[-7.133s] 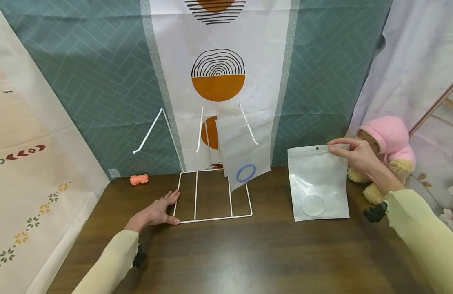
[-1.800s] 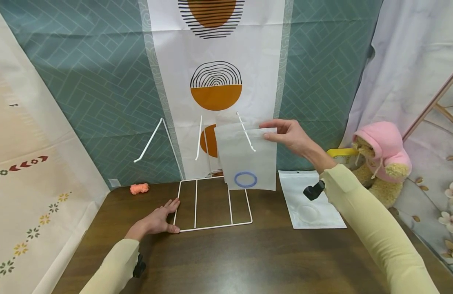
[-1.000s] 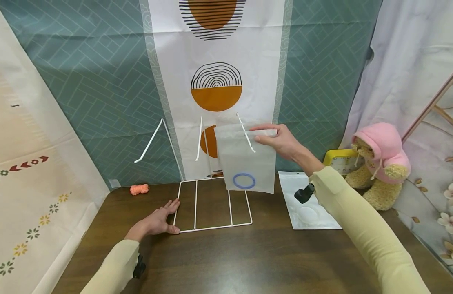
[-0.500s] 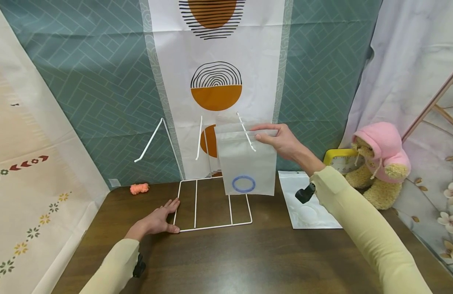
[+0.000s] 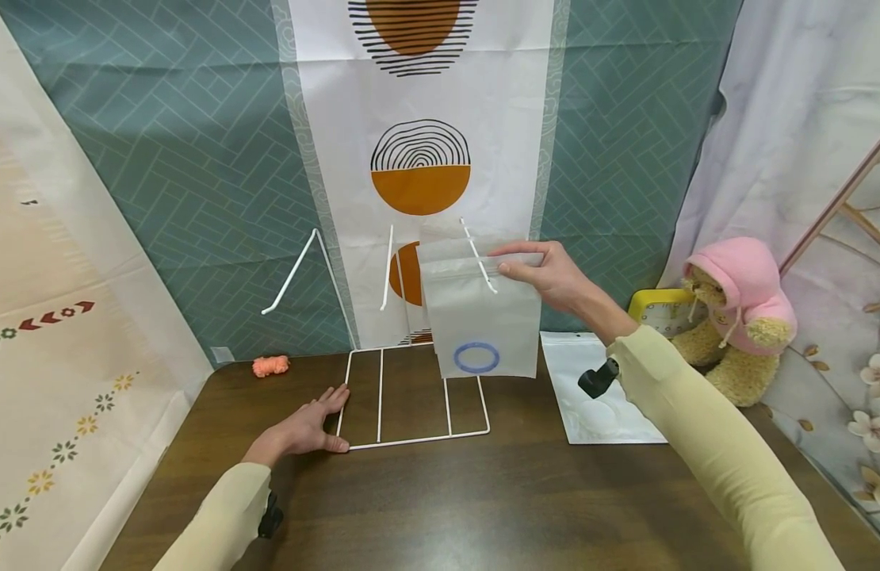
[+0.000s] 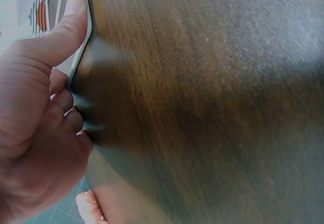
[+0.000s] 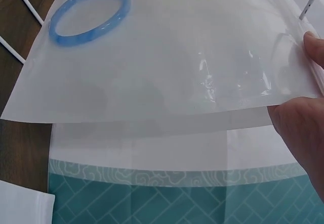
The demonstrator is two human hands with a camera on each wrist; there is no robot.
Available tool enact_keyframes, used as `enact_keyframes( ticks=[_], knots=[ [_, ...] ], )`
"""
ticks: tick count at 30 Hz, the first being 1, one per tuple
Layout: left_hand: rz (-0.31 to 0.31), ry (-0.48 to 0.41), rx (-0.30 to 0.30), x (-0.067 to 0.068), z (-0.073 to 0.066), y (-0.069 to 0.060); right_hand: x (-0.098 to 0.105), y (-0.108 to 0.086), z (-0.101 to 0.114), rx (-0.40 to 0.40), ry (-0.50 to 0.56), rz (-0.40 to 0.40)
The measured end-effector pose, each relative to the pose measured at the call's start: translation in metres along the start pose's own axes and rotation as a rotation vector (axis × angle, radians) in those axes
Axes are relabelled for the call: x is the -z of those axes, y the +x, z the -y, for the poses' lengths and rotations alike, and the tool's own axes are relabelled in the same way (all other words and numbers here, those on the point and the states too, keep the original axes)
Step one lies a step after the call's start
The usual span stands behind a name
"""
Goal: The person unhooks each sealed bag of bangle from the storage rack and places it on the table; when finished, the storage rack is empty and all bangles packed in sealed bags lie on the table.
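Wire rack (image 5: 420, 440) is touched at its near corner by the left hand (image 5: 304, 428), fingers extended, nothing gripped, presumably for steadiness. Farther off, a pouch (image 5: 483, 317) is pinched topside by the right hand (image 5: 550, 274), just below and left of it, probably for control; its long axis runs vertical, blue ring (image 5: 476, 343) lowermost.

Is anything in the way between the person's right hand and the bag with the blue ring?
Nothing visible: the right hand pinches the bag by its top edge. In the head view, the rightmost white prong shows in front of the bag, left of that hand.
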State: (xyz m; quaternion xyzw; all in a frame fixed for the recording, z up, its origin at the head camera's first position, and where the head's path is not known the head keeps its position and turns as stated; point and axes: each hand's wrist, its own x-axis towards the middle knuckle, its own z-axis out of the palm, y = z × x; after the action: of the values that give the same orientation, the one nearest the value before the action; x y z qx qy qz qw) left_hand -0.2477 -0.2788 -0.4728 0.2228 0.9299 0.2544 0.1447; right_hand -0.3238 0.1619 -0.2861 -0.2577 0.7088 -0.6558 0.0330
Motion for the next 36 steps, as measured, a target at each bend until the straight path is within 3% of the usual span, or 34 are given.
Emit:
enact_keyframes(
  ticks=[8,15,36],
  knots=[
    [0.0,-0.004,0.005,0.0,0.0,0.0,0.001,-0.007,0.004,0.0,-0.024,0.006],
    [0.0,-0.004,-0.001,-0.001,0.001,0.0,0.002,-0.012,0.007,-0.023,-0.11,0.003],
    [0.002,-0.003,0.005,-0.001,0.002,0.002,0.0,-0.029,0.013,-0.043,-0.051,0.021]
  ],
)
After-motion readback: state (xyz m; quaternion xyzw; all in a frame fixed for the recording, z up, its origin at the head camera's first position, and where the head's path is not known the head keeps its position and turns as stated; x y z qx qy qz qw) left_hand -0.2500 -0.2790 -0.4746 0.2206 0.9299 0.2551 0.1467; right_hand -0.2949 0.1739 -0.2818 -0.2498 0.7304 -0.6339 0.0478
